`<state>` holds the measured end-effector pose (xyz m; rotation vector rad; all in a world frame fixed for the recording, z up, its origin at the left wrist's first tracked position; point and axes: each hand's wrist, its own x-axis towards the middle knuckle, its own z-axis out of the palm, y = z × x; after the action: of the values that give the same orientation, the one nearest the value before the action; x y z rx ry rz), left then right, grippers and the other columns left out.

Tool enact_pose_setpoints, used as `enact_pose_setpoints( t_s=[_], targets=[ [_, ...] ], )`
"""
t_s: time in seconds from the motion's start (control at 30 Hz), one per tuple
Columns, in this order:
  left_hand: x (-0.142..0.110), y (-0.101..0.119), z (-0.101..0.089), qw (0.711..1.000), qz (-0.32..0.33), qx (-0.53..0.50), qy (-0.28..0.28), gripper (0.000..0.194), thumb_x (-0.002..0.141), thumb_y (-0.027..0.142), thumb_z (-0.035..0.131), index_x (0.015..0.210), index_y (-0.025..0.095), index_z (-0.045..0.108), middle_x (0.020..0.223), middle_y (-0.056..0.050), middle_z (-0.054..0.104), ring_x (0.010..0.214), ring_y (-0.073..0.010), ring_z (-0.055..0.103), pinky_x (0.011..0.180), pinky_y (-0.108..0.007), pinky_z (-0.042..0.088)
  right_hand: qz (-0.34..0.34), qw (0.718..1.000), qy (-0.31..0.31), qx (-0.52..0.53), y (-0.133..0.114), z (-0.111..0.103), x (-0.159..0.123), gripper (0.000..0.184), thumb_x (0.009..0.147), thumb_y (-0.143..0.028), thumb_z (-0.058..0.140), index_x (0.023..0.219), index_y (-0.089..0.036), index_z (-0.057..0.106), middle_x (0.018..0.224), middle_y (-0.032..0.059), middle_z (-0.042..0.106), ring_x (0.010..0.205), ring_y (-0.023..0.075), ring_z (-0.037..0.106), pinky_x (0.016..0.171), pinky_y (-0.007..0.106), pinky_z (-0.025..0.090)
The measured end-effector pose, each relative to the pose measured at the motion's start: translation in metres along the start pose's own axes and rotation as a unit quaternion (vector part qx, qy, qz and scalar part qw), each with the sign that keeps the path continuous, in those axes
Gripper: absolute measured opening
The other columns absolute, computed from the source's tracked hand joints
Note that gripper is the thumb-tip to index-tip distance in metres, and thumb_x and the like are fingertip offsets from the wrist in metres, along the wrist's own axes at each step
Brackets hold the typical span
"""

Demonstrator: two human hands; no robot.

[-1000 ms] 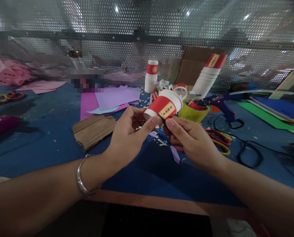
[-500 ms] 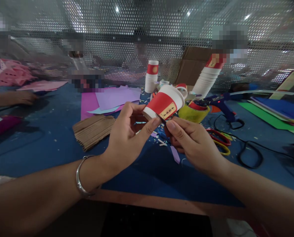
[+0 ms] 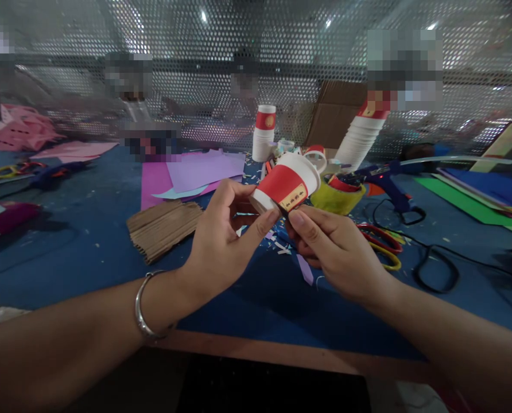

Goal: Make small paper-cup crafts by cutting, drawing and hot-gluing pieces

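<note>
The cup (image 3: 282,182) slants, rim up-right; my left fingers (image 3: 262,225) grip its base, my right fingers (image 3: 308,226) pinch a dark piece (image 3: 283,211) alongside.

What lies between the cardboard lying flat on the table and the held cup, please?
In the head view, the left hand lies between the cardboard and the cup.

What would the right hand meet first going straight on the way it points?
Probably the cup in the left hand: its base lies just ahead of the right hand. The left thumb is close too, and depth is unclear here.
</note>
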<state>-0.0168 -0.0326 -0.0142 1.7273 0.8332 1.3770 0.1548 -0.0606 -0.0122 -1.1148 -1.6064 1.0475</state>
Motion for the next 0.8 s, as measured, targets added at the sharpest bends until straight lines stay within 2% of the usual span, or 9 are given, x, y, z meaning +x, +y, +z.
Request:
enact_pose_setpoints(
  t_s=[0.13, 0.27, 0.37, 0.5, 0.8],
  targets=[
    [-0.002, 0.0, 0.001, 1.0, 0.009, -0.024, -0.002, 0.035, 0.081, 0.027, 0.077, 0.104, 0.019, 0.052, 0.108, -0.009, 0.064, 0.096, -0.0205, 0.066, 0.087, -0.037, 0.057, -0.003, 1.0, 0.013, -0.006, 0.0, 0.0, 0.0, 0.043, 0.097, -0.055, 0.051, 0.071, -0.022, 0.046, 0.057, -0.0069, 0.03, 0.045, 0.0068, 0.025, 0.04, 0.025, 0.018],
    [0.001, -0.001, 0.002, 0.999, -0.006, -0.041, 0.017, 0.039, 0.077, 0.027, 0.081, 0.104, 0.02, 0.054, 0.108, -0.006, 0.065, 0.099, -0.019, 0.066, 0.085, -0.032, 0.056, -0.015, 0.999, 0.027, -0.021, 0.0, 0.001, 0.001, 0.044, 0.098, -0.054, 0.049, 0.07, -0.021, 0.045, 0.058, -0.0068, 0.03, 0.046, 0.0066, 0.025, 0.041, 0.025, 0.019],
    [0.004, -0.003, 0.004, 0.994, -0.043, -0.097, 0.023, 0.036, 0.08, 0.029, 0.079, 0.107, 0.019, 0.056, 0.106, -0.005, 0.066, 0.097, -0.017, 0.065, 0.08, -0.027, 0.056, -0.027, 0.999, 0.025, -0.037, 0.0, 0.0, 0.002, 0.045, 0.098, -0.055, 0.047, 0.071, -0.02, 0.047, 0.058, -0.006, 0.033, 0.047, 0.0064, 0.029, 0.042, 0.025, 0.02],
    [0.007, -0.006, 0.004, 0.979, -0.097, -0.181, 0.008, 0.037, 0.082, 0.028, 0.078, 0.112, 0.02, 0.058, 0.109, -0.004, 0.069, 0.095, -0.0141, 0.066, 0.083, -0.027, 0.055, -0.029, 0.998, 0.026, -0.047, 0.001, -0.001, 0.003, 0.044, 0.099, -0.055, 0.046, 0.074, -0.02, 0.049, 0.059, -0.006, 0.034, 0.047, 0.0066, 0.029, 0.043, 0.025, 0.021],
    [0.009, -0.005, 0.003, 0.971, -0.101, -0.215, 0.017, 0.036, 0.081, 0.023, 0.078, 0.112, 0.017, 0.06, 0.107, -0.004, 0.07, 0.095, -0.0131, 0.068, 0.087, -0.026, 0.056, -0.027, 0.996, 0.028, -0.074, 0.002, -0.002, 0.003, 0.046, 0.099, -0.057, 0.044, 0.073, -0.019, 0.051, 0.062, -0.0044, 0.04, 0.049, 0.0062, 0.034, 0.044, 0.024, 0.024]
  ],
)
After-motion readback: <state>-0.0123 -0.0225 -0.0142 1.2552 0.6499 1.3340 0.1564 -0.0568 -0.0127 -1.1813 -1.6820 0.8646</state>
